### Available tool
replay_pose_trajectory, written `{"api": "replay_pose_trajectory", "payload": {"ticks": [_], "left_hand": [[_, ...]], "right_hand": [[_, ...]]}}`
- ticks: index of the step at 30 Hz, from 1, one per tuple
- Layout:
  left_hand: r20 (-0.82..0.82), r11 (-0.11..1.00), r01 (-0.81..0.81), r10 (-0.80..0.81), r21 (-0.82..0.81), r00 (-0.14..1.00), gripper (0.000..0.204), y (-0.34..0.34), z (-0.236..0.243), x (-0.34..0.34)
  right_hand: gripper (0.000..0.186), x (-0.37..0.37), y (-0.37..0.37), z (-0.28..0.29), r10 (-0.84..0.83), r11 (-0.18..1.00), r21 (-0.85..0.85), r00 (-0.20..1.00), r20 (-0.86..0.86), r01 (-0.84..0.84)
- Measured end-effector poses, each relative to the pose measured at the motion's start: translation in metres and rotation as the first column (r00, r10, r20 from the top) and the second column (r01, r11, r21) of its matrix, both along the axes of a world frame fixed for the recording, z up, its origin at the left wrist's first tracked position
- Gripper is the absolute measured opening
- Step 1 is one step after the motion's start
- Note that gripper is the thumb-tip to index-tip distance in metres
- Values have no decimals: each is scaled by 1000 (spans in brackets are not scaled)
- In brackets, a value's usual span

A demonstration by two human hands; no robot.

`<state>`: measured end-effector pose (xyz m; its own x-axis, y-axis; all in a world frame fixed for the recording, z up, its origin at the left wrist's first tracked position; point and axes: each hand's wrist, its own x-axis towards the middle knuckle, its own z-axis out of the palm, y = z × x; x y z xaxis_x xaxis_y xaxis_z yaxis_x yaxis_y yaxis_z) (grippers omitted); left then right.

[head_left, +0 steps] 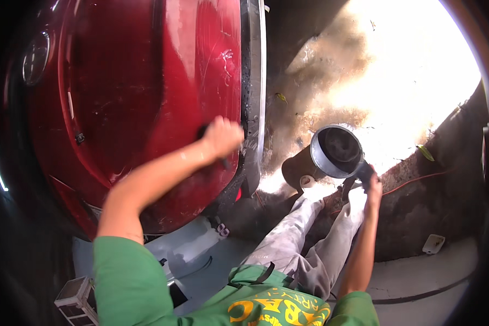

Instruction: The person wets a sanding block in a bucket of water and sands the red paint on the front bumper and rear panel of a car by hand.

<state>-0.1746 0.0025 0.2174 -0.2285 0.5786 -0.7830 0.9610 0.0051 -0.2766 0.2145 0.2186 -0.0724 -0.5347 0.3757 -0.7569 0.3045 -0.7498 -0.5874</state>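
L hand (223,137), frame centre: fingers curled shut on a small dark pad (202,131), pressed on the red car panel (146,92); forearm stretched up from lower left. R hand (372,185), centre right: fingers wrapped around the handle of a metal cup (336,152), which is tilted with its mouth facing up; arm nearly straight, above the grey trousers (304,239).

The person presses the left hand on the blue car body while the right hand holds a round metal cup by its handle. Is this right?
Not quite. The head view shows the car body is red, not blue. The rest stands: the left hand presses on it, and the right hand holds the round metal cup by its handle.
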Motion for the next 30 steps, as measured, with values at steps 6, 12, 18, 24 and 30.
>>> {"api": "replay_pose_trajectory", "payload": {"ticks": [6, 12, 18, 24, 30], "left_hand": [[-514, 963, 204, -88, 175, 853, 6, 208, 79, -200], [-307, 901, 238, -126, 362, 943, 10, 159, 6, -172], [38, 894, -254, 258, 371, 965, 18, 62, -142, -27], [437, 585, -766, 635, 267, 637, 36, 95, -295, 106], [500, 561, -805, 650, 193, 573, 44, 89, -458, 146]], "right_hand": [[43, 26, 73, -36, -117, 991, 94, 939, 324, 91], [50, -4, 96, -82, 69, 928, 355, 990, 124, -109], [41, -111, 45, -5, 34, 985, 164, 994, 101, -51], [40, -99, 12, -27, -166, 978, 145, 981, 97, 152], [38, -67, -14, -79, -188, 965, 208, 973, 137, 158]]}}
